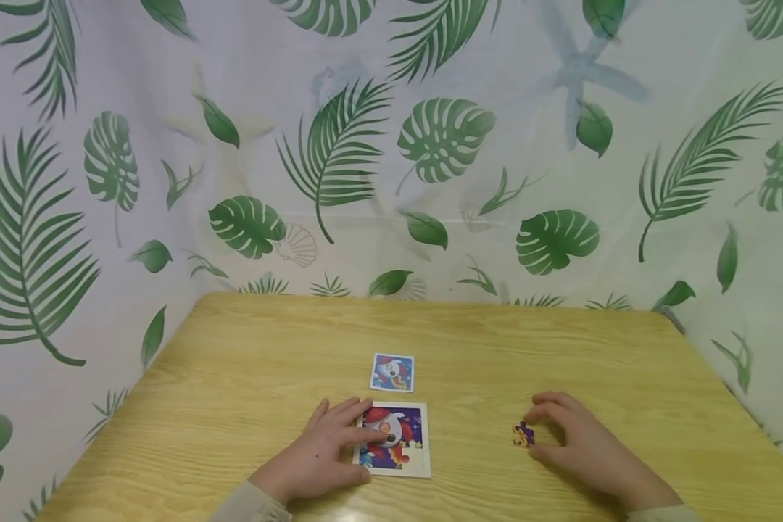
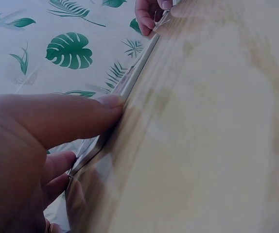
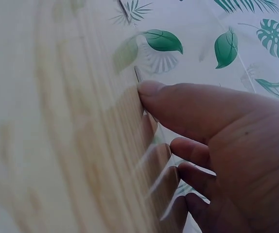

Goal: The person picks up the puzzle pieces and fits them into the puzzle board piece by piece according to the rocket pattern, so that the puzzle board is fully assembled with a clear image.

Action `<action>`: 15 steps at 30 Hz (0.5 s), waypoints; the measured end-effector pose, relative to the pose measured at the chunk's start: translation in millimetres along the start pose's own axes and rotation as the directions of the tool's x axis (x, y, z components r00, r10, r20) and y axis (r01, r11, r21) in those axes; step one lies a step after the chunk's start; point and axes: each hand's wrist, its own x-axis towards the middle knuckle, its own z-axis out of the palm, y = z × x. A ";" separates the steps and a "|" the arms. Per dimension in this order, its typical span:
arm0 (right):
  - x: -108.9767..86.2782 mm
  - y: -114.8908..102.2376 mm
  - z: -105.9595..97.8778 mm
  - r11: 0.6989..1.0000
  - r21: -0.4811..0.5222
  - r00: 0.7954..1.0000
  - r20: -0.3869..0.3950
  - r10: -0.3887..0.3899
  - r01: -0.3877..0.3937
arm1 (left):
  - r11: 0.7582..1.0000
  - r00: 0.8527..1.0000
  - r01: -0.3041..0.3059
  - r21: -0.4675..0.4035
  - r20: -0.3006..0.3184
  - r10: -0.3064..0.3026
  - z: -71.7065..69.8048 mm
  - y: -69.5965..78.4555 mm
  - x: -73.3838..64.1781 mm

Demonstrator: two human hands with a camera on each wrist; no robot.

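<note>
A small framed jigsaw puzzle (image 1: pixel 420 469) lies flat on the table, showing a white character with red ears on a purple ground; its lower right corner shows bare tray. Across its left side rests my left hand (image 1: pixel 329 444), fingers spread over the picture, the thumb against the near edge. In the left wrist view the left thumb (image 2: pixel 66 116) touches the frame's rim. To the right, my right hand (image 1: pixel 577 442) pinches a purple and orange jigsaw piece (image 1: pixel 523 434) between thumb and forefinger, low at the tabletop. The piece is seen only as a thin edge in the right wrist view (image 3: pixel 138 74).
Just behind the puzzle lies a small picture card (image 1: pixel 393 373) with the same character. The wooden table (image 1: pixel 267 348) ends at a leaf-printed curtain (image 1: pixel 365 181) at the back and sides.
</note>
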 end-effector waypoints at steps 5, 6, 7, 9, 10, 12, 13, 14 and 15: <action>-1.2 -3.7 2.8 0.998 0.033 0.997 0.051 0.057 -0.058 | 1.000 1.000 0.010 0.002 0.014 -0.010 3.1 -3.1 -1.8; -1.6 -4.4 2.8 0.997 0.037 0.996 0.056 0.069 -0.071 | 1.000 1.000 0.009 -0.001 0.015 -0.009 3.5 -3.2 -1.9; -1.7 -4.8 2.8 0.997 0.037 0.996 0.058 0.071 -0.074 | 1.000 1.000 0.006 -0.005 0.013 -0.006 3.5 -3.2 -1.8; -1.3 -5.4 2.1 0.996 0.034 0.995 0.060 0.077 -0.079 | 1.000 1.000 0.002 -0.002 0.006 -0.002 3.1 -2.9 -1.5; -0.9 -5.3 1.6 0.997 0.032 0.995 0.059 0.074 -0.076 | 1.000 1.000 -0.001 0.000 0.004 0.001 2.7 -2.8 -1.1; 0.1 -5.3 0.2 0.997 0.019 0.996 0.052 0.069 -0.070 | 1.000 1.000 -0.004 0.004 0.002 0.004 1.5 -2.4 0.1; 0.8 -5.4 -1.0 0.998 0.013 0.997 0.047 0.062 -0.062 | 1.000 1.000 -0.008 0.009 -0.001 0.008 0.9 -2.4 0.9; 1.4 -5.6 -2.2 0.998 0.007 0.998 0.041 0.055 -0.055 | 1.000 1.000 -0.009 0.013 -0.003 0.009 0.4 -2.2 1.7; 1.9 -5.6 -3.3 0.999 0.005 0.998 0.037 0.050 -0.050 | 1.000 1.000 -0.011 0.014 -0.005 0.011 -0.1 -2.1 2.6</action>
